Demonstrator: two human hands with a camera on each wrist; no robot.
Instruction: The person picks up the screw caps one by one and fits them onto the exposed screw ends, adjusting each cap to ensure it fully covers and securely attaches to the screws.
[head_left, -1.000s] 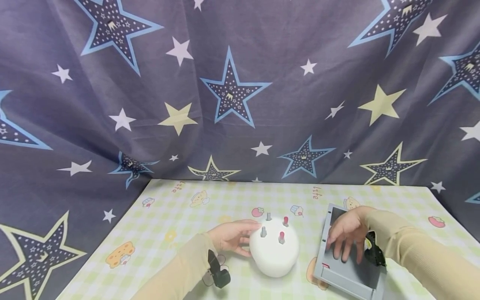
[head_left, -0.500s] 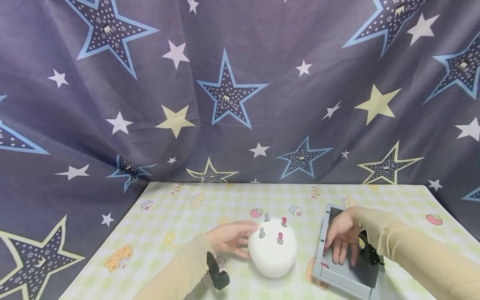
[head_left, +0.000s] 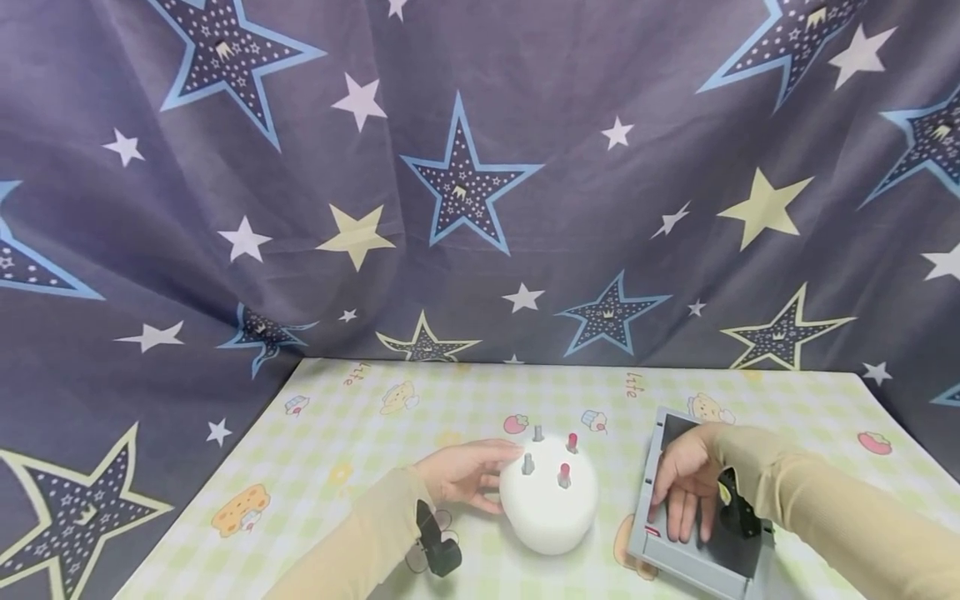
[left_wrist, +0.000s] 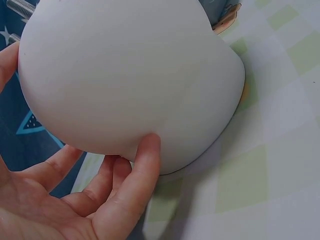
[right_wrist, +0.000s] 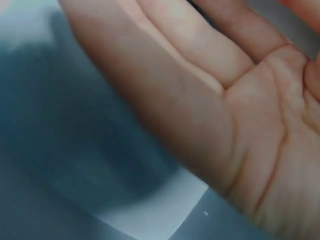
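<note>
A smooth white rounded body [head_left: 551, 508] stands on the table, with two grey pegs [head_left: 528, 464] and two red-tipped pegs [head_left: 564, 475] upright on its top. My left hand [head_left: 465, 475] holds it from the left side, with bent fingers and thumb against it. In the left wrist view, fingertips touch the white surface [left_wrist: 135, 80], and ribbed metal pegs show at the upper left. My right hand [head_left: 688, 483] reaches down into a shallow grey tray [head_left: 686, 560], its fingers pointing toward the tray's floor. I see nothing in its grasp; the right wrist view shows mainly palm and fingers.
A small red piece [head_left: 652, 531] lies by the tray's left wall. A green checked cloth [head_left: 360, 492] with printed cartoons covers the table. Behind it hangs a dark curtain [head_left: 517, 92] with stars.
My right hand has gone a little lower and toward the near end of the tray. The left hand and the white body have stayed put.
</note>
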